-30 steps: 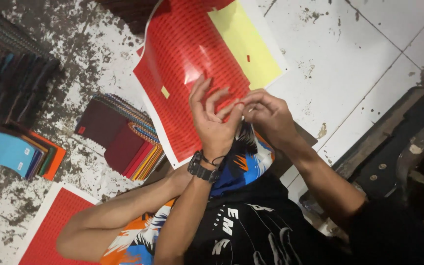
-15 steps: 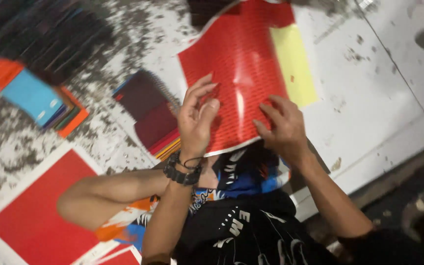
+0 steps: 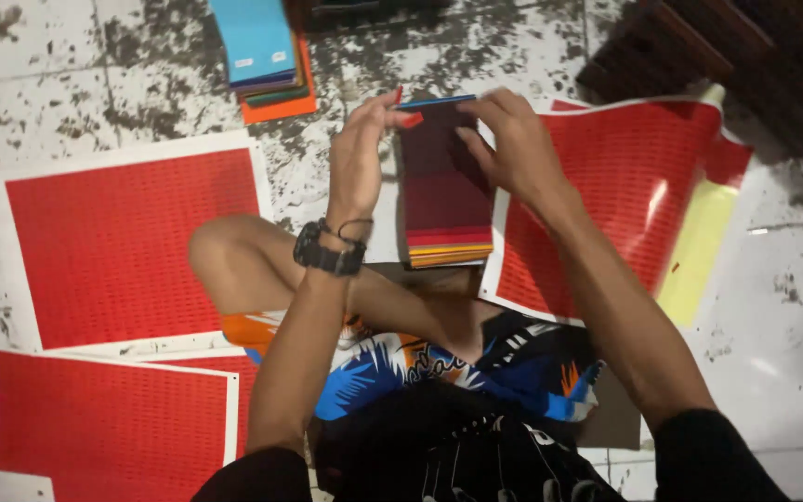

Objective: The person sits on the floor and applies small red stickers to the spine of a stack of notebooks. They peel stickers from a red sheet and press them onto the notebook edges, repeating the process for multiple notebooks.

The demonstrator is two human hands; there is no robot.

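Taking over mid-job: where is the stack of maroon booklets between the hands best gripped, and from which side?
Judging by its pose, grip the stack of maroon booklets by its long side edges, from above. It lies flat; left hand and right hand already flank its far end.

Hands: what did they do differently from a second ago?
Both hands left the big red sheet and went to the stack of coloured cards. The left hand and right hand now touch its top edge. The red sheet lies on the floor as before; the wristwatch stays on.
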